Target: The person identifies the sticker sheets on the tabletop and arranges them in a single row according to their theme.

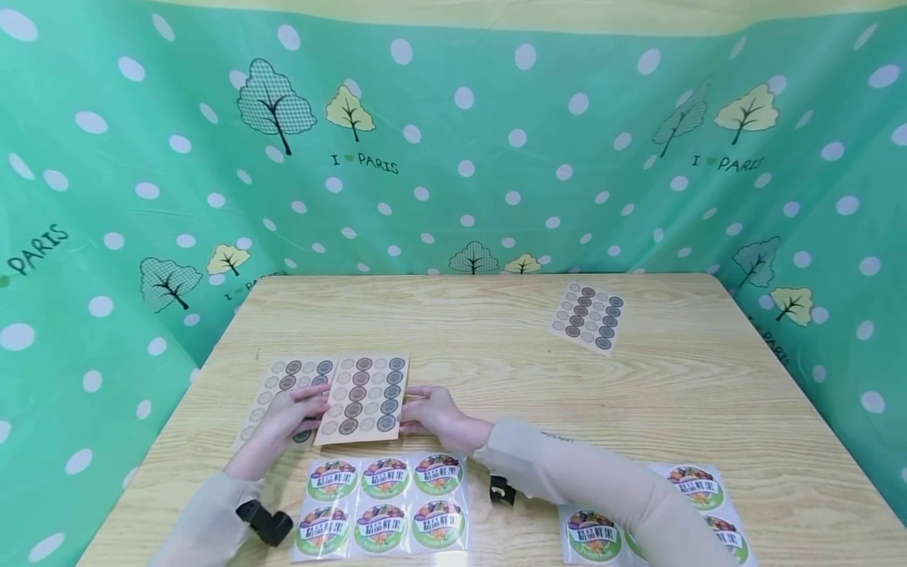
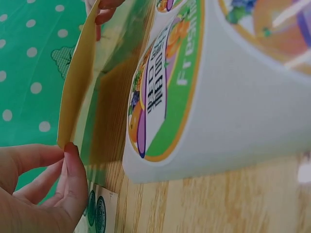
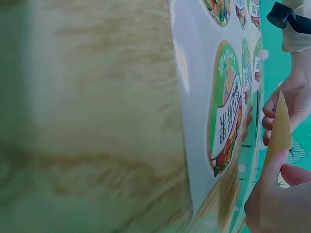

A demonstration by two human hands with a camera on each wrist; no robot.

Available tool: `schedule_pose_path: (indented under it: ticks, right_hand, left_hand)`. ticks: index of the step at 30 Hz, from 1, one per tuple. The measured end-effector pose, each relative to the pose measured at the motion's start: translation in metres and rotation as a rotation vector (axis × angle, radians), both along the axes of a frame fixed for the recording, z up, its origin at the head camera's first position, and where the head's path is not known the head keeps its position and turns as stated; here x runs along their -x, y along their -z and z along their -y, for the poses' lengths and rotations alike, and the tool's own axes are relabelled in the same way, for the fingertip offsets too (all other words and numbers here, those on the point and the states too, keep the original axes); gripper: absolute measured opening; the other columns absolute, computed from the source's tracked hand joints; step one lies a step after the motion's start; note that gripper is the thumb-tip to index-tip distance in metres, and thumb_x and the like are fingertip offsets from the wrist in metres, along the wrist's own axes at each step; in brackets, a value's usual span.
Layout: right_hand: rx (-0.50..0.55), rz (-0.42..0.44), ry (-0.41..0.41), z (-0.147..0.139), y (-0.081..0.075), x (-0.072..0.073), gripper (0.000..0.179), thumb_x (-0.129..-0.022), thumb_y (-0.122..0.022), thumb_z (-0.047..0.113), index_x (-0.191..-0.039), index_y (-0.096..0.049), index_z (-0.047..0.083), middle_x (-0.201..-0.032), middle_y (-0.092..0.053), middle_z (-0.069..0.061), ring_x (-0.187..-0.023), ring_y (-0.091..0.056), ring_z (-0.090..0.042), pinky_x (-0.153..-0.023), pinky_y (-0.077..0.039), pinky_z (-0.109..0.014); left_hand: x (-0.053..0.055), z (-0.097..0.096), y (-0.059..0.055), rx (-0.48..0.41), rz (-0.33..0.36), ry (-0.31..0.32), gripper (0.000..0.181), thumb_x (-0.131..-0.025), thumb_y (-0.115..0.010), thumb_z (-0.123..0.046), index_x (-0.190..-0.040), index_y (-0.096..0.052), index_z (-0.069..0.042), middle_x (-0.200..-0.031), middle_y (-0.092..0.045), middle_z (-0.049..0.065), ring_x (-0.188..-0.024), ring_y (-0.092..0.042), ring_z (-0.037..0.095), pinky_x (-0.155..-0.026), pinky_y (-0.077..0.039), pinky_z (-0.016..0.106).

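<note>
i have the left hand (image 1: 289, 416) and right hand (image 1: 438, 417) pinching opposite edges of the sheet (image 1: 363, 400), off the table (image 1: 496, 358), below and left of centre in the head view. i'd judge light, even tension best against creasing.

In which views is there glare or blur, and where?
Head view: glare at the near edge of the left fruit sheet, none obvious on the held sheet; left wrist view: bright streaks on the upper-right sticker; right wrist view: tabletop strongly blurred.
</note>
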State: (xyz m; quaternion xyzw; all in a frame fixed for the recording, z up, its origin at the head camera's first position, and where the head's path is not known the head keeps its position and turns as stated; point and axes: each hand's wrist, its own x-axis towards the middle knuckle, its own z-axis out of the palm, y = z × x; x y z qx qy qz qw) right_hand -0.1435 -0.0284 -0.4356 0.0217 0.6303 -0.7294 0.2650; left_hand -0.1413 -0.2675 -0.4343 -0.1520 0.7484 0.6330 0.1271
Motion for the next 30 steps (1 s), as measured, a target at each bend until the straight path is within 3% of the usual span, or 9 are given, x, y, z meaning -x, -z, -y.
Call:
schedule_pose_path:
  ticks: [11, 22, 30]
  right_hand:
    - [-0.026, 0.022, 0.019, 0.004, 0.0, 0.002, 0.053, -0.074, -0.057, -0.012, -0.124, -0.04, -0.01, -0.086, -0.064, -0.02, -0.074, -0.064, -0.029, -0.068, -0.054, -0.032]
    - [-0.123, 0.01, 0.016, 0.008, 0.004, 0.004, 0.056, -0.073, -0.057, -0.014, -0.126, -0.039, -0.008, -0.08, -0.064, -0.015, -0.071, -0.065, -0.026, -0.064, -0.055, -0.03]
    - [-0.146, 0.0, 0.001, 0.01, 0.007, 0.005, 0.057, -0.072, -0.056, -0.016, -0.126, -0.039, -0.009, -0.077, -0.064, -0.016, -0.066, -0.064, -0.026, -0.059, -0.055, -0.029]
  left_hand:
    - [0.001, -0.002, 0.001, 0.142, 0.005, 0.009, 0.052, -0.077, -0.06, 0.002, -0.125, -0.04, 0.009, -0.085, -0.065, 0.003, -0.062, -0.059, 0.009, -0.058, -0.053, 0.023]
    - [0.003, -0.002, 0.005, 0.234, -0.021, 0.039, 0.049, -0.076, -0.061, 0.003, -0.121, -0.044, 0.01, -0.081, -0.065, 0.007, -0.062, -0.059, 0.009, -0.058, -0.054, 0.025]
    - [0.005, -0.005, 0.004, 0.353, -0.032, 0.069, 0.045, -0.078, -0.057, 0.004, -0.121, -0.045, 0.01, -0.077, -0.061, 0.008, -0.06, -0.058, 0.011, -0.058, -0.054, 0.026]
